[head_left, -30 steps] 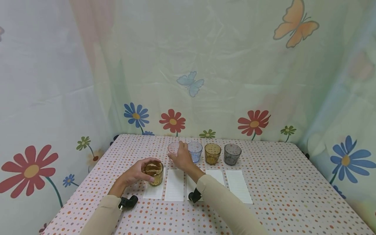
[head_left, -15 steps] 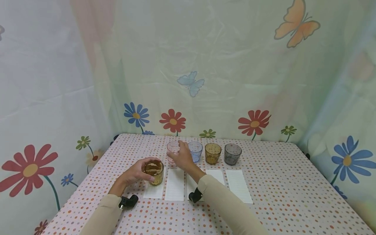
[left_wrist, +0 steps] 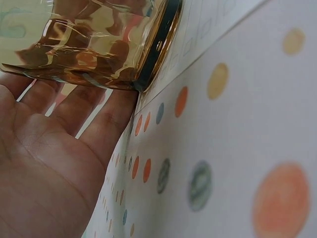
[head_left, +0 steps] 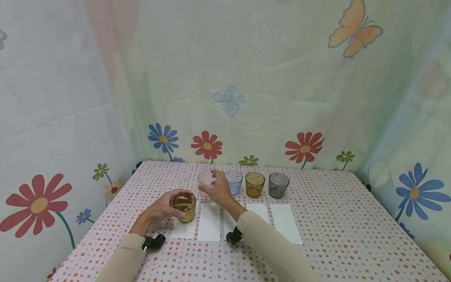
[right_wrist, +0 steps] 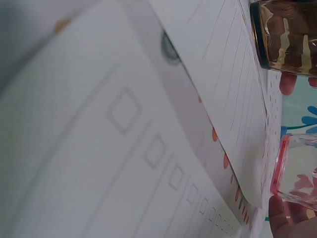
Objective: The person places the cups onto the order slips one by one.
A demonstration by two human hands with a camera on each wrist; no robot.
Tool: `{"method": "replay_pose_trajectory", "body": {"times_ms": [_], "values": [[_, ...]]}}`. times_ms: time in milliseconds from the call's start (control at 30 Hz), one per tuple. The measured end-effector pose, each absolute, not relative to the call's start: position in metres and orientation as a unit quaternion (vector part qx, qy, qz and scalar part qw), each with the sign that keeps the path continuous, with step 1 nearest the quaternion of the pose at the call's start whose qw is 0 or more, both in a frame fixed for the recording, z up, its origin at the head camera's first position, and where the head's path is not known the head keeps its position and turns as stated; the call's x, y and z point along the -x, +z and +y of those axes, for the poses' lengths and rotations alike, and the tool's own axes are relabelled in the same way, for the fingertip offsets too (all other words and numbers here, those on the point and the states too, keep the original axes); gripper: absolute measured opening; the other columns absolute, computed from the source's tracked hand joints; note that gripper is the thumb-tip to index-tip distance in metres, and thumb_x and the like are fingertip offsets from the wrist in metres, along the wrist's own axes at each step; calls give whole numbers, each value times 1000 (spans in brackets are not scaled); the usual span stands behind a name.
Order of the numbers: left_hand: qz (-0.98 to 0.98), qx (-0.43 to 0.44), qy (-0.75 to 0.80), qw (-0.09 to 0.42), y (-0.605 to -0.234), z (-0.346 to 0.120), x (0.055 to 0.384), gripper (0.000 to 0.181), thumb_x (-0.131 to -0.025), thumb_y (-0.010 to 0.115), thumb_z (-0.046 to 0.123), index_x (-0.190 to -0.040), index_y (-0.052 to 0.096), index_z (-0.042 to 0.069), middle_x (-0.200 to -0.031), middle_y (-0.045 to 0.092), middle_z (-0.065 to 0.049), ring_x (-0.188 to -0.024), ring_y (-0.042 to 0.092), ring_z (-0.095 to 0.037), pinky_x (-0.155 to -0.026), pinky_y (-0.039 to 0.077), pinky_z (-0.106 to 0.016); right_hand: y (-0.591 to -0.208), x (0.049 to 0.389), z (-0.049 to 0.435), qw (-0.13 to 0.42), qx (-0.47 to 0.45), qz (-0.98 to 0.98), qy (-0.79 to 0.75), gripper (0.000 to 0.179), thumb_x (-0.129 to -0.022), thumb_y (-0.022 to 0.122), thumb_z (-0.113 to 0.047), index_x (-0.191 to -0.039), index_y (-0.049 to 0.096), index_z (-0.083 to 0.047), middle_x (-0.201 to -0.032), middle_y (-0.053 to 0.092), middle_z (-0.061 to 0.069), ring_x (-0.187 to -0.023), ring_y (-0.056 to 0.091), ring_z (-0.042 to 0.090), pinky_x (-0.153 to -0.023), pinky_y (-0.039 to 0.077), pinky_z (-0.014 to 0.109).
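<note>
My left hand has its fingers and thumb around an amber drinking glass. That glass is upright over the leftmost white paper sheet; in the left wrist view its dark base rim is right at the paper. My right hand reaches forward and grips a pink clear glass at the left end of the back row, thumb on the near side. The right wrist view shows fingertips curled against the lower side of the pink glass.
Right of the pink glass stand a blue glass, another amber glass and a grey glass. Several lined paper sheets, including the rightmost sheet, lie in a row in front. A dotted cloth covers the table; printed curtains surround it.
My right hand and the pink glass have shifted slightly to the left, away from the blue glass. The left hand and its amber glass stay in place.
</note>
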State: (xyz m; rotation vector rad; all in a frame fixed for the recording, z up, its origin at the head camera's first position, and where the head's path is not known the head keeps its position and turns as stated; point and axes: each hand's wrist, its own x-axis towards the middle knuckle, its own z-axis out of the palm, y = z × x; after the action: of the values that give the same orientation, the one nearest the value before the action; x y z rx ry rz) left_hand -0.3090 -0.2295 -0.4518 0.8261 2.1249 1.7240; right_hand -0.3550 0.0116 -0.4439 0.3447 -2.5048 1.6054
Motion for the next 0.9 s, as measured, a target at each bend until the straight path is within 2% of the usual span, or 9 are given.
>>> {"method": "replay_pose_trajectory", "body": {"times_ms": [333, 467, 733, 900], "values": [[740, -281, 595, 141, -453, -230, 309, 77, -78, 82, 6, -146, 47, -1, -139, 54, -26, -125, 56, -36, -103, 49, -35, -445, 350, 16, 87, -136, -802, 576, 75, -76, 88, -20, -139, 51, -4, -128, 53, 18, -113, 61, 30, -84, 57, 38], [739, -278, 597, 143, -452, -230, 309, 76, -78, 81, 5, -146, 46, -1, -140, 54, -26, -124, 57, -33, -101, 50, -33, -446, 349, 18, 84, -143, -797, 580, 75, -75, 86, -16, -138, 50, -1, -129, 52, 22, -112, 61, 30, -84, 57, 38], [736, -277, 601, 146, -451, -229, 309, 76, -78, 81, 5, -145, 47, -1, -140, 53, -26, -123, 56, -31, -100, 50, -32, -449, 348, 20, 95, -147, -790, 587, 68, -71, 82, -13, -132, 53, -2, -122, 54, 17, -107, 61, 33, -78, 57, 36], [734, -277, 603, 147, -452, -229, 309, 76, -78, 81, 4, -146, 46, -2, -140, 53, -27, -123, 57, -32, -101, 50, -34, -450, 345, 21, 90, -150, -788, 590, 66, -69, 79, -11, -130, 54, -2, -123, 54, 21, -105, 61, 35, -73, 56, 34]]}}
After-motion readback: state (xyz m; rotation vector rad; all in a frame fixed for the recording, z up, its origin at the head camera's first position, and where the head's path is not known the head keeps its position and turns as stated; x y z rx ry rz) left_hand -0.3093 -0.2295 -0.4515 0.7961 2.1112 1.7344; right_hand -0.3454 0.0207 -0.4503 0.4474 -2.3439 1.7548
